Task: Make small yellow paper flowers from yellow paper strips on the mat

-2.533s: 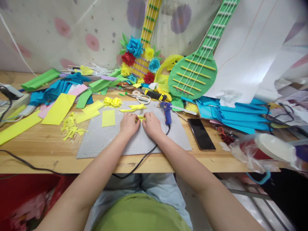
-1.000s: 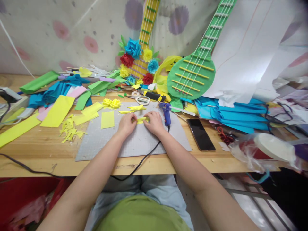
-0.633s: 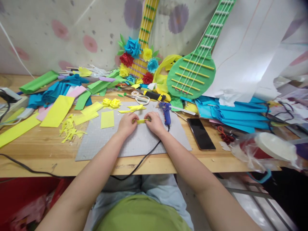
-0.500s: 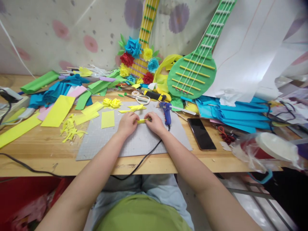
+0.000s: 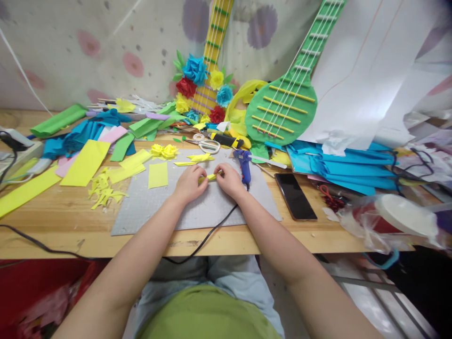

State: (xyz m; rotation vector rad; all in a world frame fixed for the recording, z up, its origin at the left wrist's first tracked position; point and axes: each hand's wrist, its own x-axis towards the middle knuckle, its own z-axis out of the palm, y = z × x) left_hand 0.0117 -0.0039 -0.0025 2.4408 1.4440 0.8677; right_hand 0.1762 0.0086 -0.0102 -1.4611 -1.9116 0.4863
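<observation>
Between my two hands a narrow yellow paper strip [image 5: 212, 177] is stretched above the grey cutting mat [image 5: 141, 214]. My left hand [image 5: 190, 182] pinches its left end, and my right hand [image 5: 229, 179] is closed on the right end; the fingertips partly cover it. To the left on the mat lies a yellow paper square [image 5: 158, 175]. Just beyond my hands are folded yellow paper pieces [image 5: 196, 159] and yellow paper flowers [image 5: 164, 151]. A blue glue gun [image 5: 244, 167] rests right of my right hand, with white-handled scissors [image 5: 209, 147] farther back.
A black phone [image 5: 295, 197] lies right of the mat. Yellow scraps [image 5: 104, 188] and paper sheets [image 5: 85, 162] cover the left side. A green paper guitar [image 5: 282, 110] leans at the back. A black cord [image 5: 208, 238] crosses the mat's front edge; a bagged cup [image 5: 399, 216] stands at right.
My left hand has turned slightly and its fingers have shifted along the strip, which now tilts a little up to the right. My right hand has barely moved.
</observation>
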